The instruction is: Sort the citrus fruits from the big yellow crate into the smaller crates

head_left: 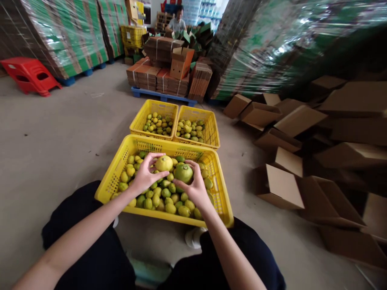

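Note:
My left hand [148, 173] grips a yellow lemon [164, 163] between thumb and fingers. In my right hand [196, 181] is a green lemon [184, 172], its stem end facing up. Both fruits are held close together above a large yellow crate [224, 201]. Yellow and green lemons [157, 199] cover the bottom of that crate, partly hidden by my hands and wrists. Just beyond it stand two smaller yellow crates, the left one [137, 117] and the right one [215, 133], each with more lemons inside.
Open cardboard boxes [284, 185] lie heaped on the right. A blue pallet [163, 96] ahead carries stacked flat cartons [145, 76]. A red stool [30, 74] is at the left, near wrapped green stacks [69, 36]. A person [177, 25] is at the back.

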The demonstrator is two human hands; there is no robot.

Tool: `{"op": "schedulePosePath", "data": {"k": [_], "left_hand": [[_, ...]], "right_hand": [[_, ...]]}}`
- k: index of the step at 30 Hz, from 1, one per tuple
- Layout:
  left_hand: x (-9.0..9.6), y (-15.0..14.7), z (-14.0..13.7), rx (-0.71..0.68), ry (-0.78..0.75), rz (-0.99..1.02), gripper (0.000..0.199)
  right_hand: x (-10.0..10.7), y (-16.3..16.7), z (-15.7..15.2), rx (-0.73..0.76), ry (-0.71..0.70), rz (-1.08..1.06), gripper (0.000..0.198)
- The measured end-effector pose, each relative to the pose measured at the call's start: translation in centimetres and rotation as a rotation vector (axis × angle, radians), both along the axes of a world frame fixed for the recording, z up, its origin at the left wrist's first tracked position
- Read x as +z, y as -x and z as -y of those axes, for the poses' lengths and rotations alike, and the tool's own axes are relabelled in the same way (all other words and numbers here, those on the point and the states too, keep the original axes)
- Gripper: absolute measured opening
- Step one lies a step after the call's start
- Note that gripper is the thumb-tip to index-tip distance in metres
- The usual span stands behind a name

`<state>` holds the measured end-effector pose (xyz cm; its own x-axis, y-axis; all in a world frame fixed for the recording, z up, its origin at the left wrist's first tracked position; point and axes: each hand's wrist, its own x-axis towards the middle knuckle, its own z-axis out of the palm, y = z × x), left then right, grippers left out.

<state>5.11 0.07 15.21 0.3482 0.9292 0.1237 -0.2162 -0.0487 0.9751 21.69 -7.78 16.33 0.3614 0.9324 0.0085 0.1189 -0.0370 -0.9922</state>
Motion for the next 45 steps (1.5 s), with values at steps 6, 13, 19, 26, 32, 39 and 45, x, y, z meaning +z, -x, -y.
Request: {"op": "schedulePosePath", "data": {"k": [6, 13, 19, 26, 32, 39, 45], "left_hand": [[0.8, 0.2, 1.1, -0.019, -0.186, -0.058, 0.047], [1.6, 0.1, 1.4, -0.030, -0.105, 0.004, 0.049], [2.0, 0.1, 1.4, -0.006, 0.035, 0.075, 0.049], [1.9, 0.3, 1.2, -0.084, 0.007, 0.054, 0.052], [1.0, 0.7, -0.3, -0.255, 0.480, 0.178, 0.050], [-0.7, 0.7, -1.8, -0.357, 0.973, 0.207, 0.036], [0.1, 0.2, -1.4, -0.213, 0.986, 0.154, 0.022]], "right_hand": [[0.0, 0.0, -0.2, -0.096, -0.164, 0.319, 0.052], [0.1, -0.7, 0.1, -0.038, -0.372, 0.615, 0.046], [-0.3, -0.8, 0.4, -0.045, -0.456, 0.751, 0.054], [0.6, -0.8, 0.4, -0.099, -0.349, 0.577, 0.051], [0.4, -0.4, -0.3, -0.075, -0.040, -0.330, 0.050], [-0.5, 0.0, -1.5, 0.041, 0.336, -0.753, 0.041], [-1.1, 0.1, -1.5, 0.009, 0.320, -0.781, 0.035]]}}
